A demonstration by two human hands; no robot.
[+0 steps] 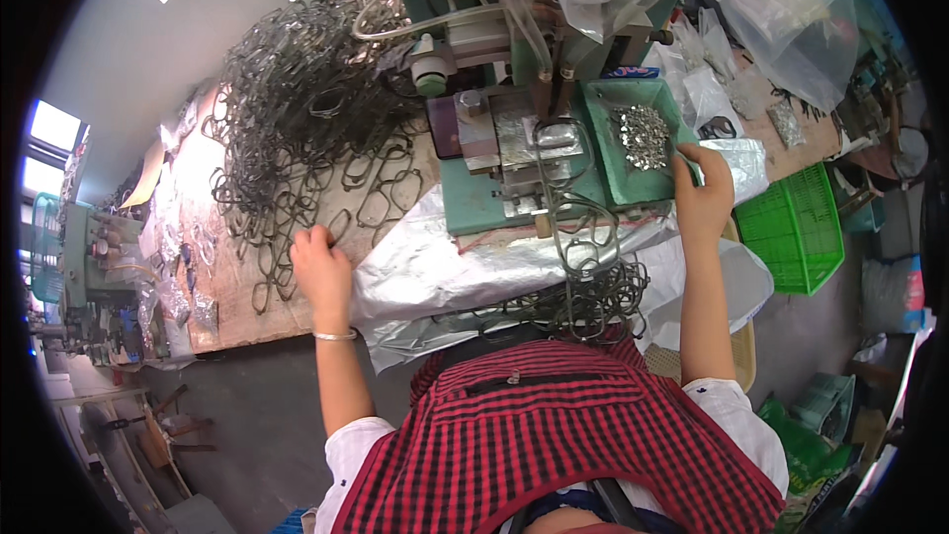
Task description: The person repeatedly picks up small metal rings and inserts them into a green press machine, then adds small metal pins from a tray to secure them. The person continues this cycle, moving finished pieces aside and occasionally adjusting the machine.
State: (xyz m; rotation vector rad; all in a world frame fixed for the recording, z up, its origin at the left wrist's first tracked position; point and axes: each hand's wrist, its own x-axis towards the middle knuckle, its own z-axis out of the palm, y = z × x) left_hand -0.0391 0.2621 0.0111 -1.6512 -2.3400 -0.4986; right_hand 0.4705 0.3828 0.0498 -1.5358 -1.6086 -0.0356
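Observation:
My left hand (322, 275) is low over the left part of the worktable, fingers curled and closed, beside loose wire eyeglass frames (380, 200). Whatever it pinches is hidden. My right hand (706, 190) is at the right rim of a green tray (605, 119), thumb and forefinger bent together; anything between them is too small to make out. Small shiny metal pieces (643, 136) lie in the tray. Between my hands stands a green bench machine (474, 200) with a metal fixture (550, 138). More linked frames (593, 302) hang in a bunch at its front, close to my apron.
A large heap of wire frames (297, 89) covers the table's back left. Silvery sheeting (425, 272) lies along the front edge. Clear plastic bags (791, 30) fill the back right. A bright green basket (791, 227) stands right of the table.

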